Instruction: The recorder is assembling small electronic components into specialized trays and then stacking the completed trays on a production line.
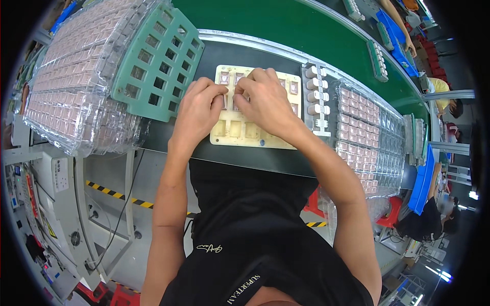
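Observation:
A cream fixture plate (242, 138) with rows of square pockets lies on the dark bench in front of me. Small pinkish clear-edged pieces (294, 87) sit in pockets of its upper rows, while the pockets along the near edge show bare. My left hand (201, 104) reaches over the plate's left side, thumb and fingers closed together at a pocket. Over the middle, my right hand (264, 99) has its fingers curled and pinched close to the left fingertips. Whatever either hand pinches is hidden by the fingers.
A green frame with square holes (148, 97) leans at the left against stacked clear trays of pinkish pieces (66, 86). A white rack with cylinders (320, 109) stands right of the plate, beside another clear tray (385, 137). Beyond runs a green conveyor (245, 20); other people are at the far right.

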Motion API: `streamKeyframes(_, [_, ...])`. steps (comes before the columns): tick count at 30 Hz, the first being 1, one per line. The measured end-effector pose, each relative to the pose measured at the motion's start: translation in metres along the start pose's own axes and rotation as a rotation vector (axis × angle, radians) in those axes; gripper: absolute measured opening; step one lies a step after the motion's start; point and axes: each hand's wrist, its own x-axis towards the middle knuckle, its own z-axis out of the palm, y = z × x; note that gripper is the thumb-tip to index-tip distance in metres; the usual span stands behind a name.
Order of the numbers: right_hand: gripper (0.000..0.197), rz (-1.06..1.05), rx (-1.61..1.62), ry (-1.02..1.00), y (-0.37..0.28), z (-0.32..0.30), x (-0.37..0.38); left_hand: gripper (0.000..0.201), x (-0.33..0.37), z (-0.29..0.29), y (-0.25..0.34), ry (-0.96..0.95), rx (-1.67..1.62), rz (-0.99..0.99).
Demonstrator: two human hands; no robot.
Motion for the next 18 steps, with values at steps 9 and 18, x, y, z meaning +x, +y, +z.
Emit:
streamKeyframes(9, [0.013,0.004,-0.054,-0.064,-0.0014,0.0005,0.009,0.01,0.0077,0.0063,-0.0024,-0.048,0.124,0.046])
streamKeyframes(18, [0.013,0.059,-0.067,-0.06,-0.0039,-0.0002,0.0055,0.018,0.0007,0.0046,-0.0025,0.063,0.057,0.036])
